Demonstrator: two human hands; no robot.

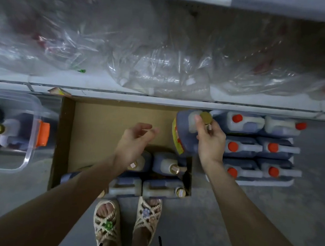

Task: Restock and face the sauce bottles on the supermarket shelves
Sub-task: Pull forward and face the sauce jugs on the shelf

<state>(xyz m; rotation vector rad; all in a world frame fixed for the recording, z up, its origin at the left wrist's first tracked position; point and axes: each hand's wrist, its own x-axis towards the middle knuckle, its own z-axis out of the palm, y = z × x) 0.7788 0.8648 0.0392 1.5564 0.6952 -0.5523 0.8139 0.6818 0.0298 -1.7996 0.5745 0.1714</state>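
White shelf [160,99] at the far side carries clear plastic bags [153,67]; brown cardboard box [107,120] on the floor below it holds gold-capped dark sauce bottles [165,163] at its near end; red-capped dark jugs [244,124] sit in rows right of the box; clear plastic bin [29,148] lies left; right hand [210,140] grips a yellow-labelled dark sauce bottle [181,129] near its neck, above the box's far right corner; left hand [135,140] hovers over the box, fingers loosely curled, holding nothing.
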